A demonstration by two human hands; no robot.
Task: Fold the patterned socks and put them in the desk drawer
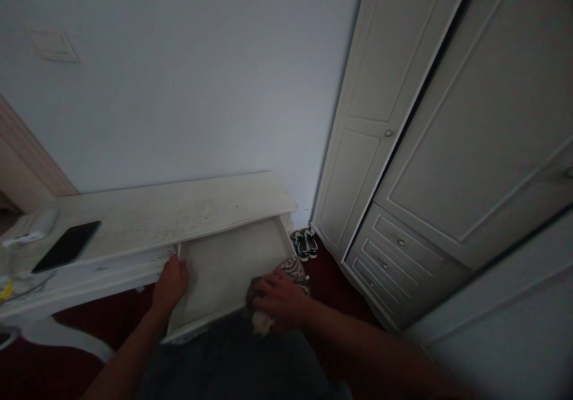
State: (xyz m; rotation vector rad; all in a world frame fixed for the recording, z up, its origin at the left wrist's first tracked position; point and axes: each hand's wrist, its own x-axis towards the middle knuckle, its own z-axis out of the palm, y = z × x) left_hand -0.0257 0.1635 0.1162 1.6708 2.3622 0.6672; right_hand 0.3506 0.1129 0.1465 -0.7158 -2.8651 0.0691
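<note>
A white drawer (pixel 219 262) is pulled out of a low white table (pixel 179 209); its bottom is bare where I can see it. My left hand (pixel 172 280) is closed around the drawer's left side wall, near the table front. Over the drawer's front right corner, my right hand (pixel 280 297) is bunched around a patterned brown and white cloth (pixel 293 268). Part of this cloth spreads past the drawer's right side, and a pale end hangs below my fingers. My palm and the drawer edge beneath it are hidden.
On the tabletop's left lie a dark tablet or phone (pixel 67 246), a white device (pixel 36 227) and cables with a yellow piece (pixel 6 291). Black and white shoes (pixel 304 245) stand on the red floor beyond the drawer. A white wardrobe (pixel 403 227) rises at the right.
</note>
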